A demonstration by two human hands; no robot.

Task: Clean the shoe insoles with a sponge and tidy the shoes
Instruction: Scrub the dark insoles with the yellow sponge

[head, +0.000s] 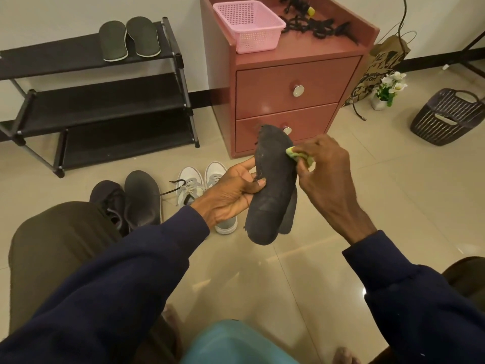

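Wiping looks like the step in hand. The right hand (328, 174) has its fingers curled round a small yellow-green sponge (295, 154), which is pressed to the right edge of a dark insole (273, 190) near its toe end. The left hand (233, 191) grips that insole at mid-length, thumb on the front face and fingers behind. It holds the insole upright in the air above the tiled floor (341, 245), in front of the red-brown cabinet (286, 88). A second dark insole (288, 218) shows just behind it, low on the right; whether the left hand clamps both I cannot tell.

The insole looks light, thin and floppy, and its toe edge is frayed on the left. I judge it will bend away under the sponge unless fingers back it. The waist, where it is held, is the sensible grip, and the ragged rim wants gentle strokes.

For moving, open floor lies to the right and near. The cabinet front stands beyond the toe, so long upward strokes could reach toward it. Left of the forearm, a pair of black shoes (141, 198) and a pair of white sneakers (191, 185) sit on the floor. Two more insoles (128, 39) lie on the top shelf of the black shoe rack (78, 53), far left.
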